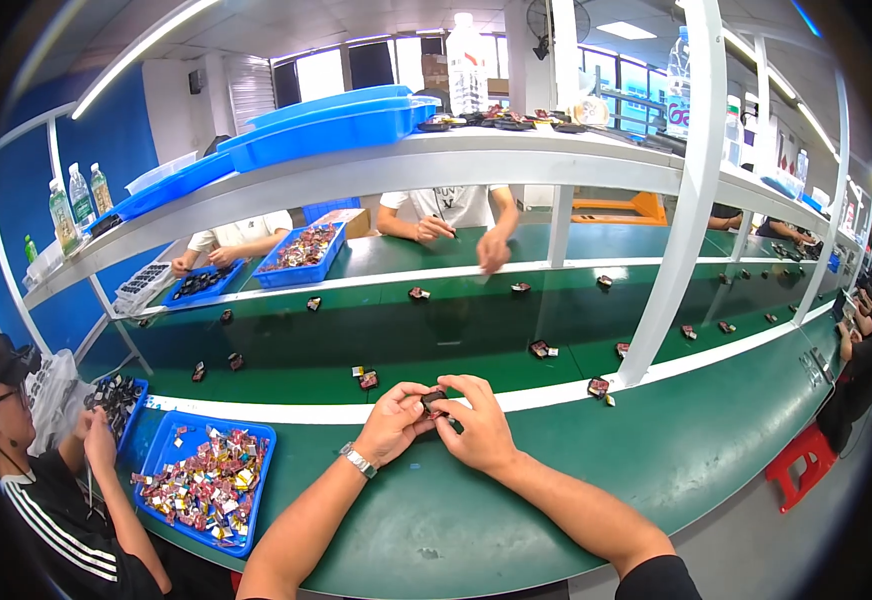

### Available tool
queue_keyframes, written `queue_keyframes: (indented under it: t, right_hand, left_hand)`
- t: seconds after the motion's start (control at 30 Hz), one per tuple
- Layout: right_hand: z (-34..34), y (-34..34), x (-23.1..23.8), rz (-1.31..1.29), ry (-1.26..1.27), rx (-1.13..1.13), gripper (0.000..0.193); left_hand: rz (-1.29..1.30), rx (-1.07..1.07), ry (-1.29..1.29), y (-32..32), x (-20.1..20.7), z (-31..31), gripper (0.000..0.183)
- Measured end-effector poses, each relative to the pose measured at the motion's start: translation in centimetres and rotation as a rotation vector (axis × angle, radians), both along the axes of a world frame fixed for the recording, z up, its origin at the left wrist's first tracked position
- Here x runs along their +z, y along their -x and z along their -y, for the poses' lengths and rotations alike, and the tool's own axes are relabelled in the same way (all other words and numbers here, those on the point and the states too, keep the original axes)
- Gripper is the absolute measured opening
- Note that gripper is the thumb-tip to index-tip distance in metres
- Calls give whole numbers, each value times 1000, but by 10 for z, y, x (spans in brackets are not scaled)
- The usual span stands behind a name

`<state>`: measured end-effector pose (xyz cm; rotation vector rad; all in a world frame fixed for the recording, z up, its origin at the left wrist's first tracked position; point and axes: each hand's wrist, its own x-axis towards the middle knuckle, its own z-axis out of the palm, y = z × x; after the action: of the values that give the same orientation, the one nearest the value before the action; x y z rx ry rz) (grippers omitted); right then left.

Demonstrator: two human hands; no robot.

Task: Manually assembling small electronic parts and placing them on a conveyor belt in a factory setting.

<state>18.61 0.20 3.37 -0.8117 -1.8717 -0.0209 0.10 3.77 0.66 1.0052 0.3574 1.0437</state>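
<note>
Both my hands meet over the near edge of the green line, pinching a small black plastic casing (433, 399). My left hand (394, 424), with a metal-band watch on its wrist, grips the casing from the left with thumb and fingers. From the right, my right hand (478, 428) closes its fingertips on the same piece. A bit of red shows just below the casing, but the fingers hide most of it. To the left of my forearm, a blue tray (270, 455) holds a heap of small red circuit boards (206, 480) with white and yellow parts.
Black-and-red units (368, 379) lie spaced along the green conveyor (446, 345). A white post (671, 200) rises at right, under an overhead shelf (596, 150) with trays and bottles. A co-worker (56, 490) sits at left; others work across. A red stool (801, 465) stands right.
</note>
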Motion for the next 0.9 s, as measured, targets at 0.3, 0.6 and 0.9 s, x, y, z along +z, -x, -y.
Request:
queue_keyframes:
  t: [0.3, 0.6, 0.9]
  right_hand:
    - [-3, -3, -2, -19, 16, 28, 26]
    - [-3, -6, 1, 82, 16, 43, 22]
    - [-2, -4, -4, -20, 81, 28, 17]
  left_hand:
    - [-25, -4, 30, 0, -2, -1, 22]
    - [-95, 8, 5, -1, 0, 1, 23]
    - [-96, 3, 19, -6, 1, 3, 21]
